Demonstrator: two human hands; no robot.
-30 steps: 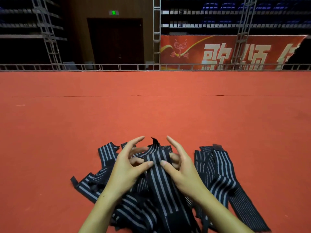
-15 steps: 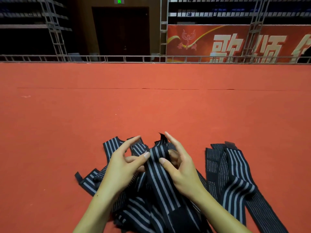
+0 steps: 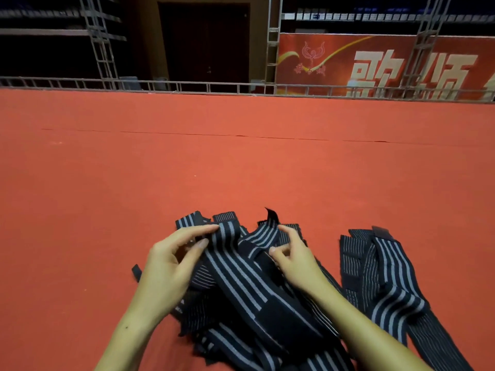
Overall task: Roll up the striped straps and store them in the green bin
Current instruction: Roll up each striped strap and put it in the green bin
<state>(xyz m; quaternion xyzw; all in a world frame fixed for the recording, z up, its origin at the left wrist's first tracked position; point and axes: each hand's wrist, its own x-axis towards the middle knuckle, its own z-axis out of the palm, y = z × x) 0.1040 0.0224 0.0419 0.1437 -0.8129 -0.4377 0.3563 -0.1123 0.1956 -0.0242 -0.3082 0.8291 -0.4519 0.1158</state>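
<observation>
A heap of black straps with grey stripes lies on the red carpet in front of me. My left hand (image 3: 171,263) pinches the far end of one wide striped strap (image 3: 235,274) between thumb and fingers. My right hand (image 3: 294,258) pinches a second strap end (image 3: 263,234) just to the right of it, its fingers curled onto the fabric. A small black tab sticks up behind that end. More straps (image 3: 385,279) lie flat to the right, apart from my hands. No green bin is in view.
Red carpet (image 3: 241,170) stretches ahead to a low metal railing (image 3: 203,87). Behind it stand truss towers, a dark door and a red banner (image 3: 375,65) with large characters. A seam crosses the carpet farther out.
My hands have drawn apart. The left now pinches a strap end farther left, the right keeps the end with the black tab. The camera has tilted down slightly.
</observation>
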